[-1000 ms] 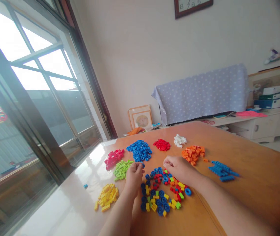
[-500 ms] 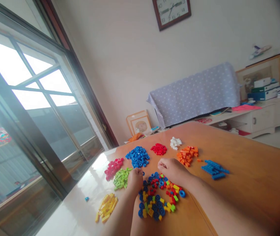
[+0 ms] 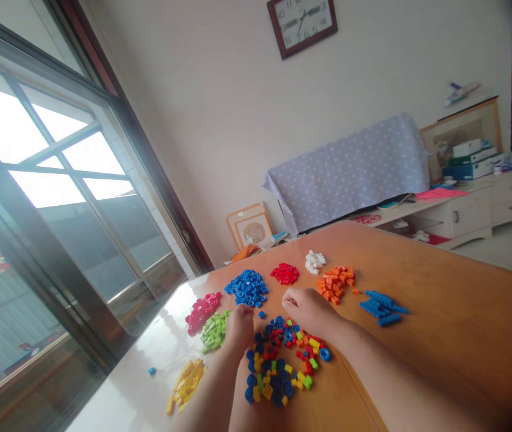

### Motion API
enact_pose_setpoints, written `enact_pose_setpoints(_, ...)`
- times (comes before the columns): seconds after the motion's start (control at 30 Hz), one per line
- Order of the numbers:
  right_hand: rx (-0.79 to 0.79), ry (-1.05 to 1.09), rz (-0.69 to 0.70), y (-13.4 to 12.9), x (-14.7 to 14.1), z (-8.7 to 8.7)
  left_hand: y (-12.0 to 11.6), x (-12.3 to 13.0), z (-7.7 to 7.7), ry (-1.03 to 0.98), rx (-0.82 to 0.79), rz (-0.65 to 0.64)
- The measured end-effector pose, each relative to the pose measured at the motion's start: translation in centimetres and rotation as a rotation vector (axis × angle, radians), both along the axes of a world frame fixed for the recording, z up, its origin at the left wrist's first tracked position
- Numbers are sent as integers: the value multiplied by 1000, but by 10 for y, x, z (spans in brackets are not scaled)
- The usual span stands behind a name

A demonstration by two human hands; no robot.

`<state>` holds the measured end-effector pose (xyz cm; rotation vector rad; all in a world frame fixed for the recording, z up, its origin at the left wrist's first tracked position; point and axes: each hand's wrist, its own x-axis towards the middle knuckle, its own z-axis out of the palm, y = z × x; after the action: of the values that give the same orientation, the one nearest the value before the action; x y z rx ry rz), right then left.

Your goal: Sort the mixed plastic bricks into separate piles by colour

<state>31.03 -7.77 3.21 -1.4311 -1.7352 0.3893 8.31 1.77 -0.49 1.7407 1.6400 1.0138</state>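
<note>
1. Both hands are over the bench [image 3: 445,300]. The left hand [image 3: 240,327] is just beside the lime-green bricks [image 3: 214,332]; the right hand [image 3: 305,303] is near the orange bricks [image 3: 336,283]. Their fingers look bent inward, but from here I cannot tell whether either grips a piece.
2. The mixed bricks [image 3: 280,364] lie loosely spread between the forearms, with blue rounds, yellow, red, orange and lime all jumbled.
3. My worry is the wrists: a low sweep of the left could drag lime pieces into the mixed spread, and the right forearm could scatter its near edge.
4. The blue pile [image 3: 247,288] and lime pile sit close together, so a careless drop between them could blend the colours. A lone blue piece [image 3: 262,314] near the left hand could be knocked away; the small blue piece [image 3: 152,371] out to the left could be overlooked.
5. The bench is smooth, brown and glossy, glaring pale on the window side; I judge that small pieces would slide easily on it.
6. Beyond stand a spotted cloth [image 3: 350,174] draped over something on a white cabinet [image 3: 472,210], a wall clock [image 3: 301,24], and tall glazing [image 3: 116,240] at left.
</note>
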Motion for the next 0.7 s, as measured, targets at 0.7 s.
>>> enact_pose_setpoints(0.7, -14, 6, -20, 2, 0, 1, 22, -8, 4, 70, 39, 137)
